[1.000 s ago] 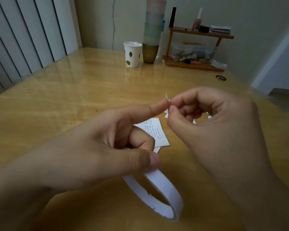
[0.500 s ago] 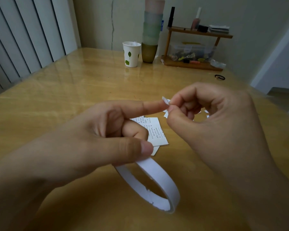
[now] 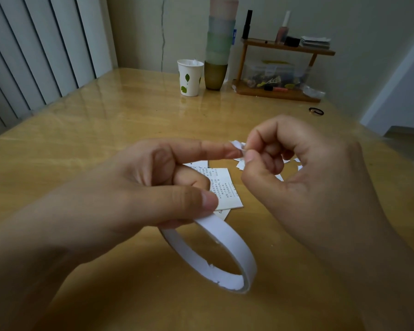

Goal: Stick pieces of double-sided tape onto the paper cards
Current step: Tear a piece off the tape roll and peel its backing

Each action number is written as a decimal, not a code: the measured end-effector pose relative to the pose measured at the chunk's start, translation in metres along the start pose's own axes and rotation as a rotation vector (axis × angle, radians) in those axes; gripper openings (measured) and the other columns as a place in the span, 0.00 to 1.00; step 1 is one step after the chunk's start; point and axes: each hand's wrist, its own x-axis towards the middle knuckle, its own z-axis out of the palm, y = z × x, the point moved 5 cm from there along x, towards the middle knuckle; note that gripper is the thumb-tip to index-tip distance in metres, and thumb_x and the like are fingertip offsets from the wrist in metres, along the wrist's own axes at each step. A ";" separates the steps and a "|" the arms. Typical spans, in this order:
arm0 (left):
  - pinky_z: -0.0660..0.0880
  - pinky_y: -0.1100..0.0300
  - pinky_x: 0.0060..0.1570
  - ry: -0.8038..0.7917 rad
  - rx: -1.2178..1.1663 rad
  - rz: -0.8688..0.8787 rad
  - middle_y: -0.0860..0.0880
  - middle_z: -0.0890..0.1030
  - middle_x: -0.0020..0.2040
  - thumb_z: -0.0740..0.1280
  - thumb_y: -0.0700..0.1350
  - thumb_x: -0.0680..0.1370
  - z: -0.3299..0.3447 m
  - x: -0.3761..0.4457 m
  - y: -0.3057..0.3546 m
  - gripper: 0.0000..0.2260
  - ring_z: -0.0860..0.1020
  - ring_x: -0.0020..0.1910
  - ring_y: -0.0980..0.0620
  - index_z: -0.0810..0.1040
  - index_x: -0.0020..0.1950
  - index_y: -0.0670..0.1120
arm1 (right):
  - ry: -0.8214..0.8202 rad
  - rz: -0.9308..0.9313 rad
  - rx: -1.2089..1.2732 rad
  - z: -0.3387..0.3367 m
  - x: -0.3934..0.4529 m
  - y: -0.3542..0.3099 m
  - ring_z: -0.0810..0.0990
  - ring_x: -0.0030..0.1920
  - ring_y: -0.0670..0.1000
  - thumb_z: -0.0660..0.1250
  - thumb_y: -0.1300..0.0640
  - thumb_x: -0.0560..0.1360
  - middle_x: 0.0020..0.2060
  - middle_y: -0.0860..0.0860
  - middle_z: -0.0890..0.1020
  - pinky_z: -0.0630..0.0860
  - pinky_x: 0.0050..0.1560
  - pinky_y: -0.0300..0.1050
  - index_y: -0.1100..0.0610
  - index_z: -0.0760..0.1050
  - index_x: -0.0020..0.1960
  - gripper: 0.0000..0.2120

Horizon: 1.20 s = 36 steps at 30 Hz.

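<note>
My left hand holds a thin white roll of double-sided tape between thumb and curled fingers, the roll hanging below the hand. Its index finger points right, with a small white piece of tape on the fingertip. My right hand pinches that piece between thumb and index finger. Below the hands, white paper cards with printed text lie on the wooden table. Small white scraps lie just beyond the cards, partly hidden by my right hand.
At the table's far side stand a paper cup with green leaves, a tall stack of cups and a small wooden shelf with bottles and a clear box. A black hair tie lies far right.
The tape piece at my left fingertip has been pulled up and curled a little by my right hand. Both hands and the roll have shifted slightly lower in view.
</note>
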 end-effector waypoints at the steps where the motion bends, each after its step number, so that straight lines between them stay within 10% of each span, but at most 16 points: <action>1: 0.68 0.75 0.26 0.033 0.027 -0.002 0.58 0.74 0.24 0.65 0.31 0.66 -0.001 0.000 0.001 0.22 0.73 0.22 0.63 0.64 0.51 0.16 | -0.001 -0.011 -0.037 0.001 0.000 0.000 0.72 0.33 0.50 0.64 0.59 0.69 0.28 0.49 0.73 0.69 0.35 0.38 0.56 0.75 0.39 0.02; 5: 0.69 0.75 0.25 0.092 0.044 0.012 0.57 0.75 0.24 0.70 0.42 0.61 -0.002 -0.001 0.005 0.32 0.74 0.22 0.62 0.67 0.55 0.20 | -0.018 -0.039 -0.125 0.002 0.000 0.002 0.71 0.33 0.49 0.62 0.58 0.71 0.28 0.48 0.73 0.69 0.36 0.41 0.56 0.74 0.40 0.03; 12: 0.68 0.75 0.24 0.071 0.017 -0.018 0.57 0.75 0.22 0.65 0.32 0.64 0.005 -0.002 0.007 0.25 0.74 0.21 0.63 0.66 0.57 0.20 | -0.020 0.064 -0.049 -0.005 0.003 0.007 0.72 0.37 0.46 0.62 0.59 0.74 0.32 0.45 0.74 0.69 0.36 0.35 0.52 0.71 0.42 0.04; 17: 0.68 0.75 0.24 0.067 -0.010 -0.065 0.57 0.75 0.23 0.70 0.35 0.62 0.001 -0.004 0.007 0.27 0.74 0.21 0.62 0.70 0.58 0.26 | 0.020 0.413 0.028 -0.014 0.006 0.035 0.70 0.29 0.44 0.60 0.53 0.77 0.29 0.49 0.76 0.67 0.27 0.38 0.49 0.72 0.38 0.09; 21: 0.63 0.71 0.22 0.033 -0.153 -0.120 0.53 0.69 0.23 0.71 0.43 0.61 0.002 -0.005 0.003 0.21 0.66 0.20 0.60 0.82 0.53 0.51 | 0.039 0.737 0.023 -0.023 0.001 0.087 0.72 0.28 0.42 0.59 0.56 0.77 0.28 0.45 0.78 0.72 0.35 0.43 0.52 0.75 0.37 0.11; 27: 0.62 0.70 0.22 0.035 -0.174 -0.109 0.54 0.68 0.22 0.71 0.44 0.59 0.003 -0.004 0.001 0.22 0.65 0.19 0.61 0.83 0.53 0.50 | 0.046 1.017 0.031 -0.015 -0.024 0.153 0.77 0.29 0.45 0.68 0.62 0.70 0.31 0.51 0.83 0.76 0.42 0.45 0.55 0.79 0.33 0.08; 36: 0.64 0.71 0.22 -0.010 -0.212 -0.119 0.52 0.68 0.24 0.71 0.44 0.59 0.005 -0.005 0.003 0.22 0.64 0.20 0.60 0.83 0.53 0.50 | 0.021 0.967 -0.115 -0.010 -0.028 0.164 0.78 0.36 0.48 0.70 0.62 0.72 0.36 0.50 0.83 0.73 0.38 0.39 0.55 0.81 0.45 0.04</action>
